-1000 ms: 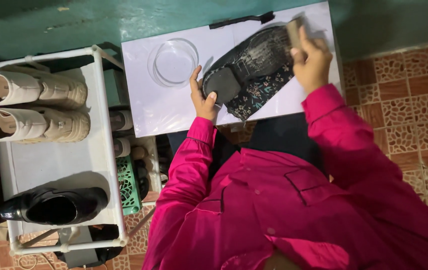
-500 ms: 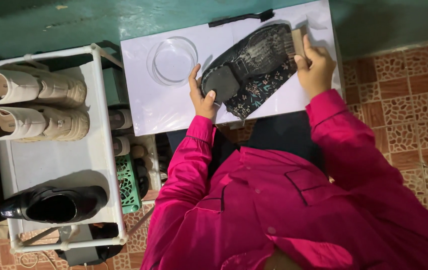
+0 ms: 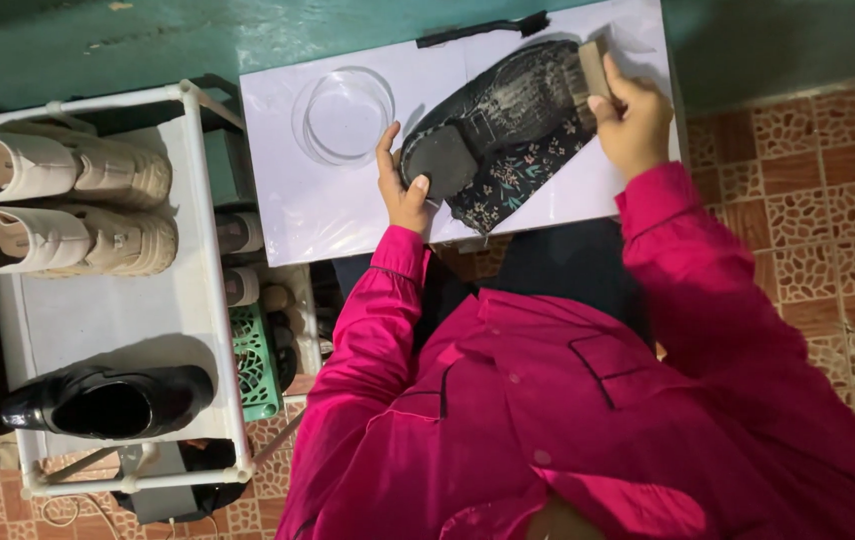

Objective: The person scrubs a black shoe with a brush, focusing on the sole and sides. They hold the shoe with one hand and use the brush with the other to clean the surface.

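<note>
The left hand [image 3: 406,192] grips the heel of a black shoe [image 3: 498,115] lying sole-up, its long axis running from that heel up toward the table's [image 3: 318,215] far right corner. The right hand [image 3: 636,118] is closed on a wooden brush [image 3: 593,72] pressed to the toe end. Under the shoe lies a floral cloth [image 3: 513,180]. A clear round dish [image 3: 346,113], apparently empty, sits left of the shoe.

Black shoe [image 3: 503,115], sole grey-scuffed, on dark cloth [image 3: 518,180] with small floral print. Tan brush [image 3: 593,70]. White desk [image 3: 348,210], clear glass bowl [image 3: 345,115]. Magenta sleeves. Green wall [image 3: 148,40]. White shelf [image 3: 128,320]: two cream boots [image 3: 58,205], one glossy black shoe [image 3: 108,400]. Floor [image 3: 828,180] red-brown patterned tiles.
</note>
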